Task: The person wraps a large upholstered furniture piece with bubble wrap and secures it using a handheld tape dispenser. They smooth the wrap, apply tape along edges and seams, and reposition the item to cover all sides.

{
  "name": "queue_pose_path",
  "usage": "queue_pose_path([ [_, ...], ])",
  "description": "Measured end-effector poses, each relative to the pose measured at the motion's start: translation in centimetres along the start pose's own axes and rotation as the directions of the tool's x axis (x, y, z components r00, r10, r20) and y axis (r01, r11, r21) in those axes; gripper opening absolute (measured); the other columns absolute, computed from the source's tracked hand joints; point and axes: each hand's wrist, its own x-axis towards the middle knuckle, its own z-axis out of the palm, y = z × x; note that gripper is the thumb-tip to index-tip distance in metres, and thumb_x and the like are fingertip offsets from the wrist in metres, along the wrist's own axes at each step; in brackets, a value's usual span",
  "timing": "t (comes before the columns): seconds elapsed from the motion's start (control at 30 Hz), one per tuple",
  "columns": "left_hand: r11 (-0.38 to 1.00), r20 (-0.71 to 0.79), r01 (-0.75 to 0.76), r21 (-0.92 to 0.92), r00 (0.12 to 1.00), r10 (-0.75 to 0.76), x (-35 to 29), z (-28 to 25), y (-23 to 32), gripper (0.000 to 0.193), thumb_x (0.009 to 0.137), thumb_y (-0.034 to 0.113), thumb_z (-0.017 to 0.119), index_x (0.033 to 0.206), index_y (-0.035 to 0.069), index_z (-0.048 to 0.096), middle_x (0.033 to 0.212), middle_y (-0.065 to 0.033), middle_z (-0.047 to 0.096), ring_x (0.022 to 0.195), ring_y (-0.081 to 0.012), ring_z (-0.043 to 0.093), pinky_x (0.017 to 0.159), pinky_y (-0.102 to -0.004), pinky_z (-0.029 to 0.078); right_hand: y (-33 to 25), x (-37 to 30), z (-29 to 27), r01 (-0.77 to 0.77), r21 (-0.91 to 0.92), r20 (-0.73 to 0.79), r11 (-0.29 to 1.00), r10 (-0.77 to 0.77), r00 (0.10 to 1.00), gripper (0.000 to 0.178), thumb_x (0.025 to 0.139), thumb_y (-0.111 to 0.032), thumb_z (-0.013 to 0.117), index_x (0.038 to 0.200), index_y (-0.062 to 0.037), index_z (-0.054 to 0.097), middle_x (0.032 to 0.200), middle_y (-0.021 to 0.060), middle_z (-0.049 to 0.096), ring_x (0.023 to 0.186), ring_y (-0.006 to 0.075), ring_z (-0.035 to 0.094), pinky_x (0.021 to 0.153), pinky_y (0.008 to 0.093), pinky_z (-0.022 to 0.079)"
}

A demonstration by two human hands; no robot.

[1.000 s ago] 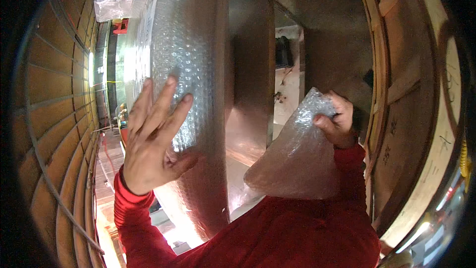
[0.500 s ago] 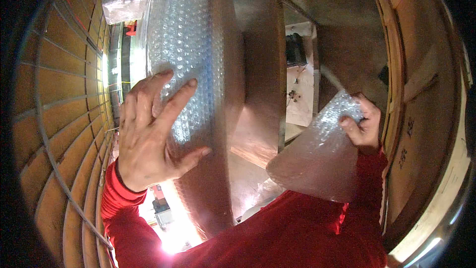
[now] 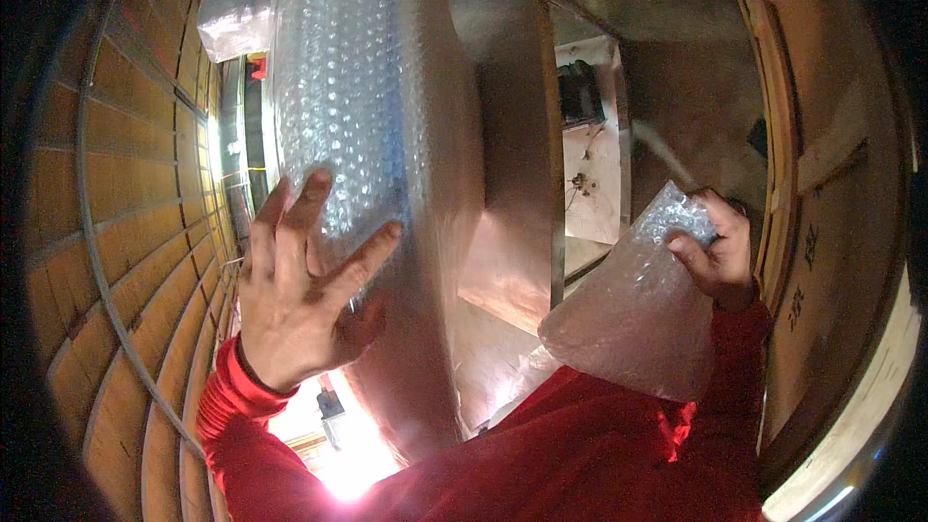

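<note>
A long item covered in clear bubble wrap runs from the top of the picture down past the centre, bluish along its middle. My left hand rests against its left side with the fingers spread, holding nothing. At the right, my right hand grips a loose piece of bubble wrap by its upper corner, the thumb pressed on top. This piece hangs down in front of my red sleeve. Its other end is free.
A brown flat panel stands just right of the wrapped item. Beyond it lies a whitish board with a dark object on it. A wire grid borders the left, wooden boards the right. Bright light glares at lower left.
My left hand has slid down along the wrapped item. My right hand still grips the loose bubble wrap, and it has shifted slightly right in the picture. The whole view has shifted a little.
</note>
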Motion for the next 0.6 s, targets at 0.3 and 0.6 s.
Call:
queue_pose_path([
  [0.3, 0.995, 0.015, 0.048, -0.088, 0.999, -0.047, -1.2, 0.6, -0.5, 0.067, 0.056, 0.032, 0.086, 0.121, 0.026, 0.072, 0.152, -0.0185, 0.038, 0.133, -0.0474, 0.039, 0.108, -0.0556, 0.040, 0.5, 2.3, 1.6, 0.145, 0.122, 0.013, 0.982, -0.148, 0.989, 0.029, 0.084, -0.024, 0.080, 0.099, -0.0015, 0.070, 0.085, 0.0042, 0.067, 0.074, 0.0126, 0.062, 0.069, 0.0285, 0.048],
  [0.6, 0.387, -0.153, 0.004, -0.922, 0.915, -0.373, -4.4, 0.3, 0.2, 0.106, 0.081, 0.049, 0.074, 0.155, -0.007, 0.022, 0.152, -0.0304, 0.038, 0.145, -0.0407, 0.035, 0.119, -0.0489, 0.027, -11.0, 15.0, 14.3, 0.583, 0.192, -0.003, 0.790, -0.593, 0.805, 0.048, 0.076, -0.039, 0.088, 0.103, -0.0024, 0.071, 0.090, 0.0160, 0.071, 0.077, 0.0296, 0.071, 0.072, 0.0395, 0.056],
])
